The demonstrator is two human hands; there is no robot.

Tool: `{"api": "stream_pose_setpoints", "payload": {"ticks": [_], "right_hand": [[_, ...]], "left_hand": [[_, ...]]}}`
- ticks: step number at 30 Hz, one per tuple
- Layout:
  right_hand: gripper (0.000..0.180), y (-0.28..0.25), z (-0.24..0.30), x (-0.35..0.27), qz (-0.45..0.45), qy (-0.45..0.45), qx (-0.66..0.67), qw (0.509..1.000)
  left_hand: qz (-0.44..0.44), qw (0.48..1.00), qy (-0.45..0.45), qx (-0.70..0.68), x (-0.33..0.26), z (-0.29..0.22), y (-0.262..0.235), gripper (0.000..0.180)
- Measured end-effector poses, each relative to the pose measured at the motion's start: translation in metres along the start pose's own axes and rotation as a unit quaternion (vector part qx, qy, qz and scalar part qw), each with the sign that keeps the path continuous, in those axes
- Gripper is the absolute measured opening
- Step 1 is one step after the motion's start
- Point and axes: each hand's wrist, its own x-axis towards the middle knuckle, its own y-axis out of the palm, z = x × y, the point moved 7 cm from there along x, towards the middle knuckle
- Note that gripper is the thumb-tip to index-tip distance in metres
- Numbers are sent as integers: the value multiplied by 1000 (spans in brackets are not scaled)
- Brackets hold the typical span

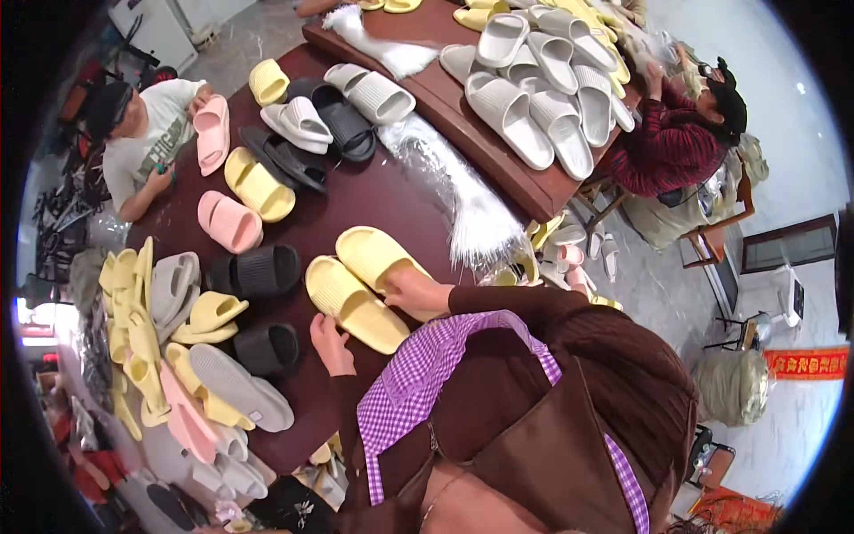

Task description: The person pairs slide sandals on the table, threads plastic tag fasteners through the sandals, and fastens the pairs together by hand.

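The right hand (pixel 414 292), fingers bent, reached into one of two yellow slippers (pixel 356 303) on the worktop (pixel 356 206); its grip I could not tell. The left hand (pixel 332 347), half open, empty, was beside the pair. Beyond the pair were two people (pixel 680 147).

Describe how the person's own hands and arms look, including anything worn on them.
Both the left hand and right hand are bare, without gloves. Dark brown long sleeves reach the wrists, with no markings visible.
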Motion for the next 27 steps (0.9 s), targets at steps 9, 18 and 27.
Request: {"api": "stream_pose_setpoints", "payload": {"ticks": [9,18,27], "right_hand": [[26,-28,-15,31,-124,169,46,977],[22,-194,-4,26,-236,216,-124,939],[31,-641,-199,24,-316,161,-283,891]], "left_hand": [[72,997,27,-29,5,-5,38,35],[125,985,79,-91,-14,-11,45,35],[-24,990,83,-115,1,-22,-32,30]]}}
